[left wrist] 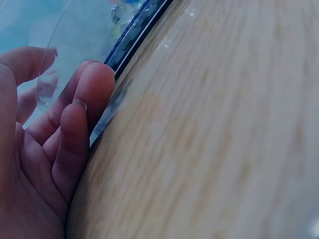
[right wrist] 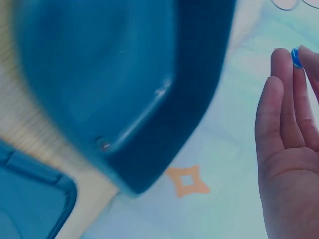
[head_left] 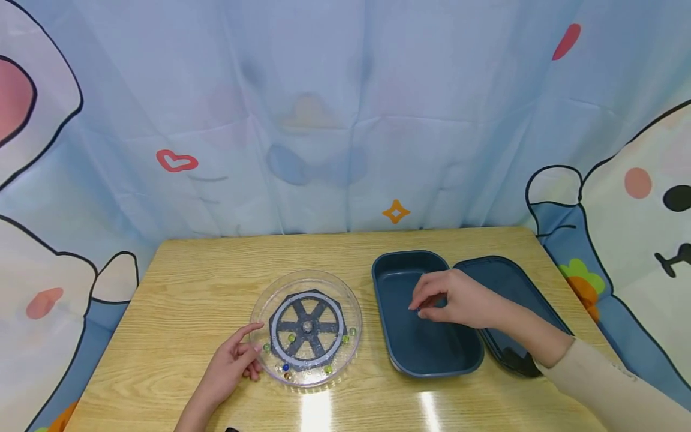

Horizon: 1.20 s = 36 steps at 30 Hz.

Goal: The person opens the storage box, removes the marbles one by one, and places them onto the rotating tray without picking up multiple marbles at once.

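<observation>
My left hand holds the rim of a clear round dish; in the left wrist view its fingers lie on both sides of the see-through wall. A dark spoked wheel shape shows in the dish's middle. Around it sit several glass marbles: green ones such as this marble, a blue marble and an amber marble. Over the dark blue box, my right hand pinches another blue marble between thumb and fingertips.
A dark blue lid lies right of the box, under the right forearm. One small shiny round thing is in a corner of the box. Behind the wooden table hangs a printed curtain.
</observation>
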### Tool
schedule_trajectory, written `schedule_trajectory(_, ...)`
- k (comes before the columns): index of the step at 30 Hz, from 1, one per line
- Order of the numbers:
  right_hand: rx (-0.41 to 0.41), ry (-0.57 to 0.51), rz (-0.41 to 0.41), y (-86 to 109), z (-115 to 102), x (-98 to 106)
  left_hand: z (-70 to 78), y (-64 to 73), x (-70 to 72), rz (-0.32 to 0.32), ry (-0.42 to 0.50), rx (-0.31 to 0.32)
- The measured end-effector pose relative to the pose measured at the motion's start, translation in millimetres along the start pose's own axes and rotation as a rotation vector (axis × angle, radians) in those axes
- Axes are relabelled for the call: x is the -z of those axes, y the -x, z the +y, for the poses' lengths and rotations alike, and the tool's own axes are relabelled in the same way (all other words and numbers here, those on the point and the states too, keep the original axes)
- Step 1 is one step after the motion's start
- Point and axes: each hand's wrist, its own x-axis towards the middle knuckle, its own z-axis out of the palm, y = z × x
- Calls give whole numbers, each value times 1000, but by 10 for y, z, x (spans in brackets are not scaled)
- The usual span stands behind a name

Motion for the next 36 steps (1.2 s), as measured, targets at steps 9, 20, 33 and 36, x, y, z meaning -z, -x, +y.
schedule_trajectory(9,16,-78,80,-293,-79,-139,-1,-6,-8,3,-7,-2)
schedule_trajectory(20,-49,-169,81,-767,-155,-445,36,-11,-3,16,-41,1)
schedule_trajectory(33,-93,-279,52,-1133,-164,-754,5,8,3,22,-39,3)
schedule_trajectory(36,-105,-285,41,-1150,-155,-798,3,10,-9,23,-31,10)
